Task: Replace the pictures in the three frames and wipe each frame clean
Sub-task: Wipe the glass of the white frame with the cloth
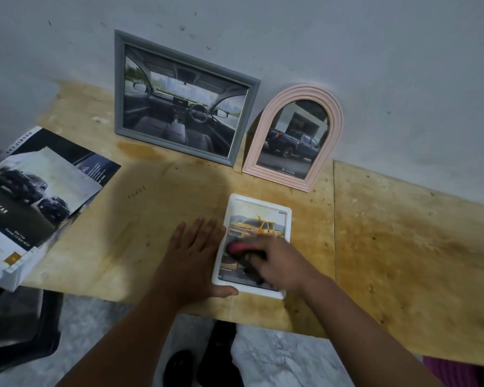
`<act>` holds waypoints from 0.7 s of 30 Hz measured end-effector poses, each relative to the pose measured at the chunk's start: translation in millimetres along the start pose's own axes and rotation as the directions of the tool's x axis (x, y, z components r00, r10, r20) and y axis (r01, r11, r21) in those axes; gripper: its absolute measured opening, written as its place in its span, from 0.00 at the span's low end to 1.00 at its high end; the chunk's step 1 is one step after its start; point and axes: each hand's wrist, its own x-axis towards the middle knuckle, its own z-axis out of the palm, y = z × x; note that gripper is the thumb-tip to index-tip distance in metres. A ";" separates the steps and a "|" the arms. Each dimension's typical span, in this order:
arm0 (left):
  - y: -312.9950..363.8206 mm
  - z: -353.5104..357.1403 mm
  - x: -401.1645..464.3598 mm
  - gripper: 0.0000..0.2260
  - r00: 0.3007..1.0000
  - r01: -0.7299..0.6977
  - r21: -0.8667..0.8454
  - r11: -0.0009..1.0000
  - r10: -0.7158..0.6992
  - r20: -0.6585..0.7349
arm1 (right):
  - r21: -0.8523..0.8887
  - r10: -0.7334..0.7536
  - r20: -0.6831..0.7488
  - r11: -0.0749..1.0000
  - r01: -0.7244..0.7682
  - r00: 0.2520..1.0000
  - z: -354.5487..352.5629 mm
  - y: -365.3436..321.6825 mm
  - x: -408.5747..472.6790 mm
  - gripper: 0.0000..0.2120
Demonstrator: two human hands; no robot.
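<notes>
White frame (254,203) lies flat on the wooden board (403,247), near the board's front edge, glass side up with a yellow-truck picture inside; it sits just in front of the pink arched frame (292,136), which leans on the wall (375,51) beside the grey frame (186,97); both leaning frames hold car pictures.

Risk 1: the frame slides off the near edge under a wiping stroke pulled toward the body; cause would be its closeness to the edge and only light bracing; judged, not observed.
Risk 2: a long stroke away from the body could knock the foot of the pink arched frame, which stands near and only leans; it may tip or slide.
Risk 3: hard pressure on the glazing could crack or bow it; thickness cannot be told.

Right hand (277,259) rests on the lower half of the glass, fingers curled round a red and black cloth (235,248), palm down, wrist low; blur at the cloth suggests motion.
Left hand (196,247) lies flat on the board, fingers straight and slightly spread, fingertips at the frame's left side, thumb laid along its lower left corner; it holds nothing and seems to brace.

Car brochures (37,188) lie stacked at the far left, well apart.
</notes>
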 end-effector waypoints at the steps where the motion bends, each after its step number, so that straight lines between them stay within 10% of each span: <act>1: 0.2 -0.5 -0.2 0.60 1.000 0.006 -0.003 1.000 -0.006 0.008 | 0.004 0.027 -0.110 1.000 -0.026 0.994 -6.6 1.8 12.1 0.20; 4: 0.3 -0.1 0.1 0.61 0.999 0.024 0.001 1.000 -0.024 0.035 | -0.215 0.059 -0.413 0.963 -0.161 0.909 -3.1 9.5 46.7 0.20; 8: 0.1 1.0 0.5 0.61 0.998 0.028 0.015 0.999 -0.029 0.054 | -0.488 -0.023 -0.319 0.861 -0.144 0.948 34.5 17.4 51.6 0.26; 21: -0.7 2.4 0.0 0.59 1.000 -0.005 -0.003 1.000 0.005 -0.009 | -0.448 -0.222 -0.171 0.885 0.125 0.960 64.9 26.4 -21.6 0.23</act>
